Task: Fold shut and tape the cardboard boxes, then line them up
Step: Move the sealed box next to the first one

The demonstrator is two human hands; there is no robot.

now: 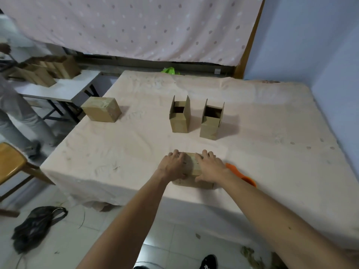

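A closed cardboard box lies near the front edge of the cloth-covered table. My left hand and my right hand both press flat on its top, fingers spread, the left on its left half and the right on its right half. Two upright boxes with open flaps stand further back: one in the middle, another just right of it. A closed, taped box sits at the table's far left edge. An orange tape dispenser lies right of my right wrist, partly hidden by it.
A second table at the left carries several more cardboard boxes, and a person stands beside it. A wooden chair is at the left, a black bag lies on the floor, and a green item sits behind the table.
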